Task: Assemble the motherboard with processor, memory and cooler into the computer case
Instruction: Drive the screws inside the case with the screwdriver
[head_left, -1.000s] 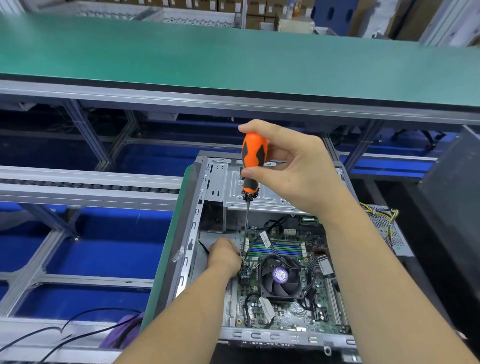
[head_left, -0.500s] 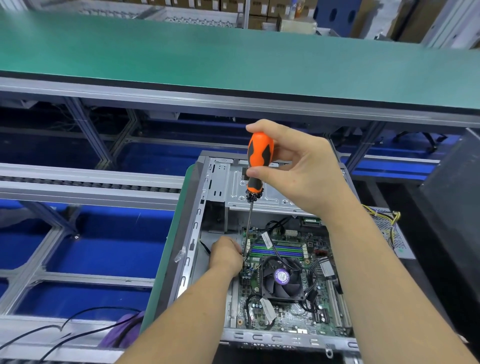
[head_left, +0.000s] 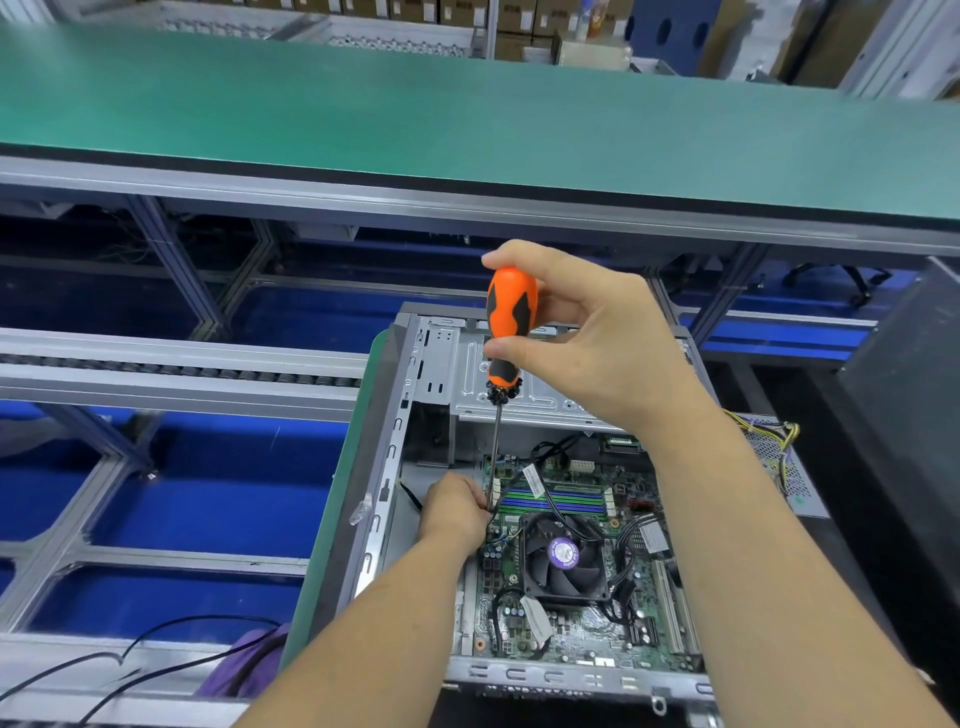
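Holding steady like a moment ago, the left hand (head_left: 453, 512) pinches the screwdriver (head_left: 506, 332) tip at the motherboard (head_left: 576, 623) inside the case (head_left: 395, 415), while the right hand (head_left: 597, 353) has barely turned the orange handle, so this screw seems not tight yet.

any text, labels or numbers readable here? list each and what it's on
None can be read.
Purple sticker on the cooler fan hub: print too blurred.
White tags on the cables over the motherboard: marks too small.
Cardboard boxes behind the green bench: labels too blurred.
Orange screwdriver handle: no lettering shows.
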